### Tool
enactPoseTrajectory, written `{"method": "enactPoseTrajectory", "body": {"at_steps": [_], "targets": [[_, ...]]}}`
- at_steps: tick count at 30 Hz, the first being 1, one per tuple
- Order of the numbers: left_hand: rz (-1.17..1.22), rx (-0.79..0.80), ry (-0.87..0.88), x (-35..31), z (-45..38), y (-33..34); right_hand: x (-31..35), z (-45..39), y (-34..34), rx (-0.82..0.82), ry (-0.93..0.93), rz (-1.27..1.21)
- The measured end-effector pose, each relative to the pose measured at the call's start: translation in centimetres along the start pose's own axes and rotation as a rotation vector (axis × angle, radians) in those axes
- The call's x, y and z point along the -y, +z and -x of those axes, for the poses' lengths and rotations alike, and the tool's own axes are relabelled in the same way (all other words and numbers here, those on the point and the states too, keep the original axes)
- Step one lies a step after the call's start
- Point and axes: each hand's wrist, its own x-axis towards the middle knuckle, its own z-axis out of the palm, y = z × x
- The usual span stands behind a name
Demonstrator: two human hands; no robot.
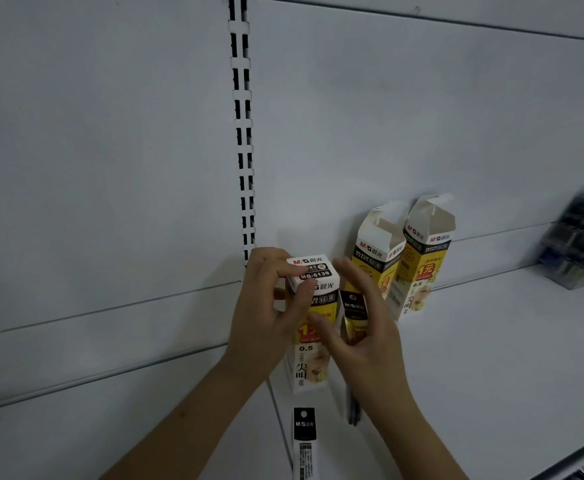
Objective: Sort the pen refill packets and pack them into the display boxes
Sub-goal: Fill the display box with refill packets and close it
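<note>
A closed display box [313, 306] is gripped by the left hand [269, 313]; at three o'clock, a refill packet [352, 315] is pinched by the right hand [363, 327].

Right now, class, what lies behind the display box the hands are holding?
Behind the held box stand two open-topped display boxes against the white back panel. Their insides are not visible. The right hand covers part of the nearer one.

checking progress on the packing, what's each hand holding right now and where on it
The left hand grips the closed display box at its top end. The right hand pinches a refill packet near its upper part.
</note>
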Motion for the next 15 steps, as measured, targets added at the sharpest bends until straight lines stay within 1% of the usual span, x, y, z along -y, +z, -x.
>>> {"method": "enactPoseTrajectory", "body": {"at_steps": [2, 3, 5, 6, 9, 10, 13, 15], "targets": [[0.064, -0.04, -0.06, -0.1, -0.3, -0.1, -0.1, 1.0, 0.8, -0.043, 0.132, 0.102], [0.095, -0.067, -0.084, -0.2, -0.4, -0.1, -0.2, 1.2, 1.2, -0.036, 0.164, 0.188], [0.145, -0.077, -0.123, -0.1, -0.6, -0.1, -0.4, 1.4, 1.7, 0.004, 0.186, 0.328], [0.154, -0.044, -0.131, 0.0, -0.7, -0.3, -0.5, 1.3, 1.7, 0.015, 0.187, 0.358], [0.104, 0.094, -0.098, 0.1, -1.0, -1.0, -0.7, 1.2, 1.4, 0.014, 0.189, 0.356], [0.086, 0.116, -0.079, 0.0, -1.1, -1.2, -0.7, 1.2, 1.3, 0.004, 0.196, 0.334], [0.024, 0.104, -0.033, -0.4, -1.2, -1.3, -0.6, 1.3, 1.7, -0.027, 0.23, 0.267], [0.027, 0.108, -0.053, -0.5, -1.1, -1.3, -0.6, 1.2, 1.8, -0.046, 0.244, 0.224]]}}
